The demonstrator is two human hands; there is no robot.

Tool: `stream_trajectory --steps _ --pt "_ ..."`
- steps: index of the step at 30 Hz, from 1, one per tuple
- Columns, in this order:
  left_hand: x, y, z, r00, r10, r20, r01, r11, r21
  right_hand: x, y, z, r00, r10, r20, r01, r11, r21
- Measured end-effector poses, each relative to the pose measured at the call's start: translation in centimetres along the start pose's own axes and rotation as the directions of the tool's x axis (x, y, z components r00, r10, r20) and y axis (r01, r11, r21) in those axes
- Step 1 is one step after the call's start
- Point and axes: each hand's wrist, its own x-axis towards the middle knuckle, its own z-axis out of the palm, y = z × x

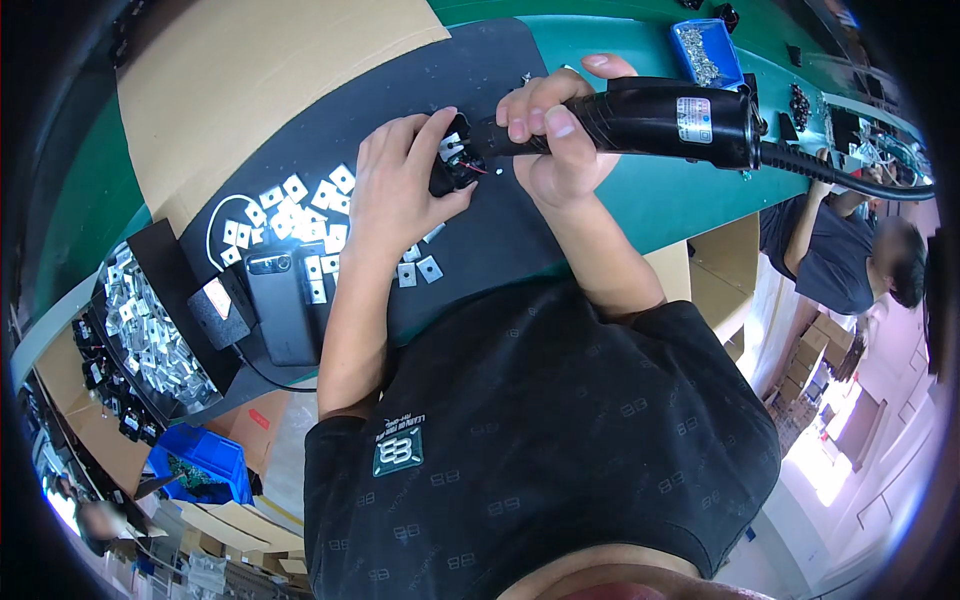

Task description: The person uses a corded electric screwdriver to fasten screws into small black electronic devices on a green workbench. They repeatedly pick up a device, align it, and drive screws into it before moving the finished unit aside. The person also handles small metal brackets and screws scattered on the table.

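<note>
Part in hand: a small black component [452, 160] with white and red bits on its face, held above the black mat near the middle of the tabletop, touching the tip of the driver.
Left hand: the left hand [400, 190] is closed around the small black component, fingers curled over its top and thumb beneath, holding it tilted toward the tool.
Right hand: the right hand [560, 135] is wrapped tight on the front of a black electric screwdriver [650, 120], whose body runs toward the right edge of the tabletop, with a black cable [850, 175] trailing off it.
Step in hand: it looks like a fastening stage, the driver's nose set against the component; whether a screw sits on the bit cannot be told, as the fingers hide it.
Next move calls for: judged from this, a steady grip on the component and the tool kept in line with the hole.
Near things: small square metal plates [300, 215] lie scattered on the black mat [480, 75] just left of the left hand; a dark flat device [280, 300] lies below them; a tray of metal parts [150, 330] stands at the left edge.
Surface: a green tabletop [680, 195] with a cardboard sheet [260, 70] at the far left, and a blue bin of screws [705, 50] at the far right.
Room: a workshop; another person [850, 250] in a dark shirt sits beyond the right edge, and cardboard boxes stand on the floor.
</note>
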Motion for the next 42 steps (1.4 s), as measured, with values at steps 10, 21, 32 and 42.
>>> stream_trajectory --steps 10,21,32,42 --pt "0.3 -0.2 0.0 1.000 0.006 -0.014 -0.006 1.000 -0.016 -0.1 0.6 -0.1 0.998 -0.010 0.058 0.011 1.000 -0.008" --pt "0.5 -0.5 0.3 1.000 0.017 -0.020 -0.018 0.999 -0.043 -0.3 1.2 -0.2 0.988 -0.011 0.157 0.011 1.000 -0.001" --pt "0.0 0.0 -0.4 0.999 -0.019 -0.034 0.019 1.000 -0.007 0.4 -6.0 -3.7 0.988 -0.148 -0.042 0.141 0.980 -0.140" --pt "0.3 1.3 -0.3 0.996 -0.077 -0.049 0.080 0.994 0.073 -3.4 -9.2 -12.5 0.914 -0.072 -0.399 -0.073 0.939 -0.336"
